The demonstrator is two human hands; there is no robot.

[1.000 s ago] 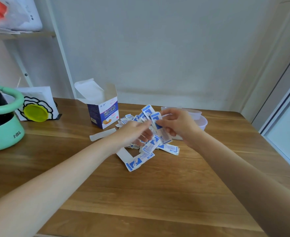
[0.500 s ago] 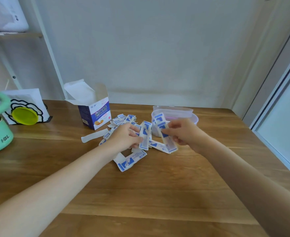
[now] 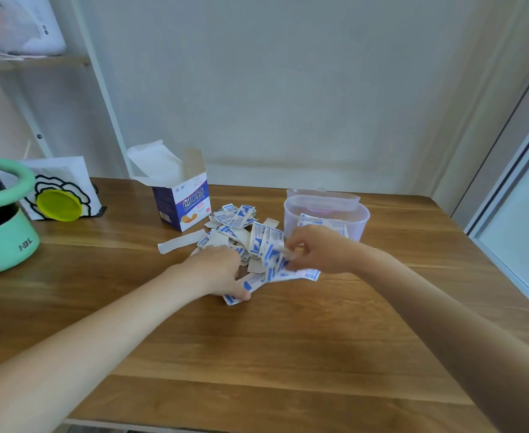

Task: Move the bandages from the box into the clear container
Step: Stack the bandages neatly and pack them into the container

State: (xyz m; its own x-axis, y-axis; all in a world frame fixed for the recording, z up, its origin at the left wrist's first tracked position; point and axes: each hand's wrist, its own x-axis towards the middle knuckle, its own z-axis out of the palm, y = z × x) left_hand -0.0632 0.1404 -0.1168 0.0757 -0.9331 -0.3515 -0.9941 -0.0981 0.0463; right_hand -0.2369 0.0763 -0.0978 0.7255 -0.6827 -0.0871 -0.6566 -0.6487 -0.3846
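A heap of blue-and-white wrapped bandages [image 3: 236,220] lies on the wooden table, between the open blue and white box [image 3: 182,204] and the clear container [image 3: 325,214]. A few bandages lie inside the container. My right hand [image 3: 319,251] pinches a small bunch of bandages just in front of the container. My left hand [image 3: 222,270] lies on the near edge of the heap, its fingers curled round a bandage at the table surface. One unwrapped strip [image 3: 180,242] lies to the left of the heap.
A mint green pot [image 3: 3,242] stands at the left edge. Behind it a white bag with a yellow-green disc [image 3: 58,204] leans by the shelf frame. The clear container's lid [image 3: 322,195] stands behind it. A wall bounds the table at the back.
My right hand has dropped from near the container's rim down to the heap with bandages in its fingers. My left hand has slid toward me along the heap's near edge.
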